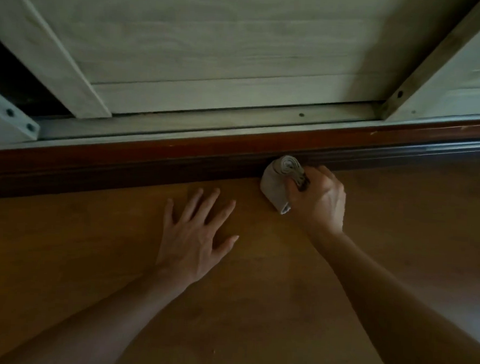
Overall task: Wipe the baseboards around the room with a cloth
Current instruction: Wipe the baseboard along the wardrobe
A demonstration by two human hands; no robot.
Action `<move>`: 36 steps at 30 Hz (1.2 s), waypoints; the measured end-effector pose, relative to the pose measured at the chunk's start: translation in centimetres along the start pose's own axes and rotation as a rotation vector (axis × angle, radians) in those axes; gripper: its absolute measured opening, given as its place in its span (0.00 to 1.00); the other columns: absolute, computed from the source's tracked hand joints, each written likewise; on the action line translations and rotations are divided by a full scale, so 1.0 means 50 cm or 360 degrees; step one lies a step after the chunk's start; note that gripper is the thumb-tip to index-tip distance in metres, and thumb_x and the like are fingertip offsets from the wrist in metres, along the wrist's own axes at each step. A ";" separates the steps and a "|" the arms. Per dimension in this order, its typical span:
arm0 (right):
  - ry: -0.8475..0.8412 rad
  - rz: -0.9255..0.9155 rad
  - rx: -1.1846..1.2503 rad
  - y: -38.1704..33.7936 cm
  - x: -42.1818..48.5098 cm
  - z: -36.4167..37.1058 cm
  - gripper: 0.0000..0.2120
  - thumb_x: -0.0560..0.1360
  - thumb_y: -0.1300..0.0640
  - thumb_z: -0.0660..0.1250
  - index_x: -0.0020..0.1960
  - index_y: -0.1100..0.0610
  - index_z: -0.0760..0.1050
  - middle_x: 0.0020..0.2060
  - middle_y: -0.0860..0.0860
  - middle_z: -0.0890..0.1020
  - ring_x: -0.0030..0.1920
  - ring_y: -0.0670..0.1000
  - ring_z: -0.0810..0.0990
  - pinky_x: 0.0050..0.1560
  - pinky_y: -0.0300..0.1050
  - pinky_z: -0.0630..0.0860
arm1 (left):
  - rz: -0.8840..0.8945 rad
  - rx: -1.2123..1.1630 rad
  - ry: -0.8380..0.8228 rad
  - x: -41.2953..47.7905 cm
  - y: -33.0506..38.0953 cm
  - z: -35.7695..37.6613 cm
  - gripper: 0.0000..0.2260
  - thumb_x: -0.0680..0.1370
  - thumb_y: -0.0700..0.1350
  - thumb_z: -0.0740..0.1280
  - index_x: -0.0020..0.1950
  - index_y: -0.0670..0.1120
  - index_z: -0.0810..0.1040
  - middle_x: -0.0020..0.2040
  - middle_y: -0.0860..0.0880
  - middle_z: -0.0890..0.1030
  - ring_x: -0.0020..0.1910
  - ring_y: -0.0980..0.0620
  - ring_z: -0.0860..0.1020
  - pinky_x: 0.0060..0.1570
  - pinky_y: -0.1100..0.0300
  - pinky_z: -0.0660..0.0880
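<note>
A dark reddish-brown baseboard (121, 169) runs across the view from lower left to upper right, where the wall meets the floor. My right hand (320, 199) grips a bunched light grey cloth (275, 185) and holds it against the baseboard's face. My left hand (195, 235) lies flat on the brown wooden floor (253, 309), fingers spread, just in front of the baseboard and left of the cloth.
Above the baseboard stand pale wood-grain sliding panels (213, 39) in a metal track (209, 121) with screws. A dark gap (11, 83) opens at the far left. Bare floor stretches to both sides of my arms.
</note>
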State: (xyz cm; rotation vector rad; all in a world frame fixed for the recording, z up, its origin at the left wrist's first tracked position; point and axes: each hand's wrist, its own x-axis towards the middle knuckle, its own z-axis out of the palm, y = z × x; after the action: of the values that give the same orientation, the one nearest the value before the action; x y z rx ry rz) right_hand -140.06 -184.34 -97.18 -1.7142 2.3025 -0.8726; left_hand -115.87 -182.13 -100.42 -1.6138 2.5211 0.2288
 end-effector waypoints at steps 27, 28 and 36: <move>-0.0177 -0.0162 0.0184 0.027 0.017 0.004 0.13 0.76 0.48 0.67 0.49 0.58 0.80 0.43 0.51 0.78 0.35 0.53 0.79 0.32 0.45 0.76 | -0.0264 -0.0071 -0.0117 0.036 0.108 -0.019 0.29 0.78 0.72 0.43 0.79 0.67 0.50 0.81 0.52 0.53 0.81 0.43 0.46 0.73 0.30 0.49; -0.0183 -0.0155 0.0164 0.035 0.020 -0.002 0.12 0.76 0.48 0.68 0.49 0.58 0.80 0.44 0.51 0.79 0.35 0.53 0.79 0.32 0.45 0.75 | -0.0289 -0.0127 -0.0078 0.035 0.115 -0.013 0.29 0.78 0.72 0.44 0.79 0.67 0.53 0.81 0.52 0.54 0.81 0.43 0.47 0.74 0.29 0.48; -0.0221 -0.0120 0.0135 0.040 0.030 -0.012 0.11 0.75 0.50 0.70 0.47 0.58 0.80 0.45 0.52 0.79 0.39 0.55 0.80 0.36 0.49 0.78 | -0.0297 -0.0164 0.0150 0.036 0.120 0.016 0.25 0.80 0.66 0.51 0.77 0.64 0.64 0.79 0.50 0.61 0.80 0.43 0.54 0.75 0.32 0.50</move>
State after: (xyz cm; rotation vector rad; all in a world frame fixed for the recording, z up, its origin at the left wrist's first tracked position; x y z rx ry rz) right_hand -142.51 -185.12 -97.42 -1.7759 2.0953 -0.8233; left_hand -122.04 -181.07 -101.22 -1.9293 2.4407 0.2716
